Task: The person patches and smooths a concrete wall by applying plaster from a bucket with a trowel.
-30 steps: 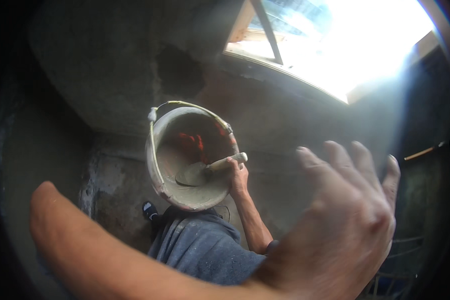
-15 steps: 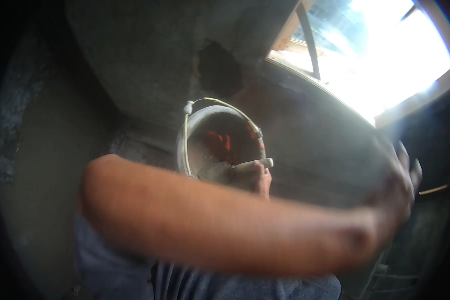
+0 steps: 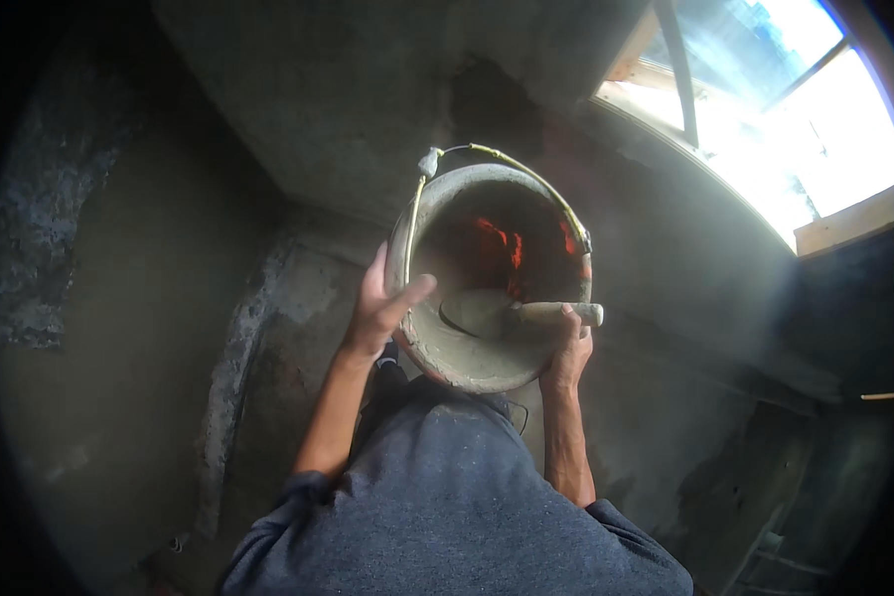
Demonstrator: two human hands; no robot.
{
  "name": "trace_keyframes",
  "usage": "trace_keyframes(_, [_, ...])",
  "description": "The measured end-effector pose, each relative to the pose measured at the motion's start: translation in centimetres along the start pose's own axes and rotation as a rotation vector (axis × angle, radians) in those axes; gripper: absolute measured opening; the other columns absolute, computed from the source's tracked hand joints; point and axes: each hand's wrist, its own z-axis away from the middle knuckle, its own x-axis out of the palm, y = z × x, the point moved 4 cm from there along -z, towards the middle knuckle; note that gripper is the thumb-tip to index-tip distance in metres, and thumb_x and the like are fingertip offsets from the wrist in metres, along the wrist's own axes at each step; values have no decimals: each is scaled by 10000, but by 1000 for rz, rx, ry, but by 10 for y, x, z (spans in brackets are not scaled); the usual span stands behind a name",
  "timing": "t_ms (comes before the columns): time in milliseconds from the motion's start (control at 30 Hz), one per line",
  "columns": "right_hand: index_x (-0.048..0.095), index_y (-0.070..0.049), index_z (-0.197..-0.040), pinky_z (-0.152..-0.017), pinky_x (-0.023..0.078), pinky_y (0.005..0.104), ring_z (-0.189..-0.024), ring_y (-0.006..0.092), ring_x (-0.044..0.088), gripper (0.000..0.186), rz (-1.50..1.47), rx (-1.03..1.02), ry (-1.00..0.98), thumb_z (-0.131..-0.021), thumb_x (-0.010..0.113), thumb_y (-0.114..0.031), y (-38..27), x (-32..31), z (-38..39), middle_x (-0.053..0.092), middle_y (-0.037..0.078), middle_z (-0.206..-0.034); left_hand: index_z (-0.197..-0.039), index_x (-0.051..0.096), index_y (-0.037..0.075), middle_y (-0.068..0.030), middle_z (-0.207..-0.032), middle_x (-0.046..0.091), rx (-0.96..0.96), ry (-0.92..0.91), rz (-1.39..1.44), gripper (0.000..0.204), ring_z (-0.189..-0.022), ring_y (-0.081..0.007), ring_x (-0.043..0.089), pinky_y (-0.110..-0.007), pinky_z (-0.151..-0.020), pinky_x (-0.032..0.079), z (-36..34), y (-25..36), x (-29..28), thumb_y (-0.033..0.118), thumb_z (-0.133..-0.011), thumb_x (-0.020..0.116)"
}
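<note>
Held at centre frame, the round, grey-smeared bucket point(image 3: 467, 179) still contains wet grey mortar point(image 3: 467, 360); the left hand point(image 3: 379, 310) grips one side, the right hand point(image 3: 568, 356) the other, thumb against the pale-handled trowel point(image 3: 544, 314).

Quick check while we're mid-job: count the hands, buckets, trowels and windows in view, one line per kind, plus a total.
Hands: 2 (left hand, right hand)
Buckets: 1 (bucket)
Trowels: 1 (trowel)
Windows: 1 (window)
Total: 5

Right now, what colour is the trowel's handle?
The trowel's handle is pale beige, clearest in the head view.
</note>
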Motion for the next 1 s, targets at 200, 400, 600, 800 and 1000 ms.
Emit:
trace_keyframes(200, [562, 1, -1101, -896, 409, 313, -979, 158, 528, 387, 149, 28, 0, -855, 659, -282, -16, -5, 9, 573, 72, -1039, -1253, 498, -20, -65, -1119, 573, 65, 158, 82, 596, -1015, -130, 530, -246, -899, 410, -9, -19, -3, -34, -657, 514])
trace_keyframes(400, [411, -1, -1299, -1002, 366, 348, -1203, 226, 471, 590, 485, -79, -12, -870, 676, -307, -31, -13, 16, 525, 150, -1240, -1282, 494, -33, -62, -1155, 566, 59, 136, 100, 680, -1038, -121, 517, -214, -902, 395, -5, -3, 11, -45, -602, 478])
trace_keyframes(600, [581, -53, -1097, -768, 457, 384, -913, 296, 605, 364, 1360, -772, -254, -760, 679, -150, -107, 27, 26, 613, 122, -1033, -1299, 483, -61, -94, -1222, 563, 208, 16, -146, 708, -1167, -142, 497, -233, -993, 349, -17, 61, 52, -76, -591, 466])
trace_keyframes(800, [623, -77, -988, -801, 387, 387, -962, 258, 549, 327, 1572, -818, -532, -735, 707, -267, -109, 43, 25, 604, 92, -932, -1283, 487, -75, -108, -1212, 562, 163, 34, -185, 685, -1171, -155, 501, -248, -1034, 321, -25, 84, 69, -103, -599, 460])
trace_keyframes(1000, [658, -88, -989, -827, 359, 398, -982, 254, 520, 363, 1542, -893, -696, -733, 708, -341, -91, 57, 15, 595, 101, -965, -1290, 479, -75, -99, -1262, 535, 94, -13, -140, 701, -1209, -153, 461, -246, -1049, 292, -32, 84, 73, -69, -590, 466])
